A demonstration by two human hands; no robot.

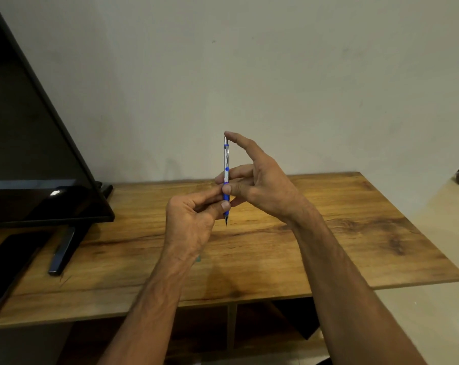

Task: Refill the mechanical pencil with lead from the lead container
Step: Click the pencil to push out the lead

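A blue and silver mechanical pencil (pixel 226 164) stands upright above the wooden table, tip pointing down. My left hand (pixel 191 219) pinches its blue grip near the tip between thumb and fingers. My right hand (pixel 260 180) holds the barrel at mid-height with thumb and middle fingers, while its index finger rests on the pencil's top end. The lead container is hidden; a small greenish patch shows under my left wrist, too little to tell what it is.
The wooden table (pixel 328 246) has open shelves beneath. A black monitor (pixel 33 154) on a stand (pixel 65 248) fills the left side. A dark phone (pixel 9 267) lies flat at the table's front left. Pale floor lies to the right.
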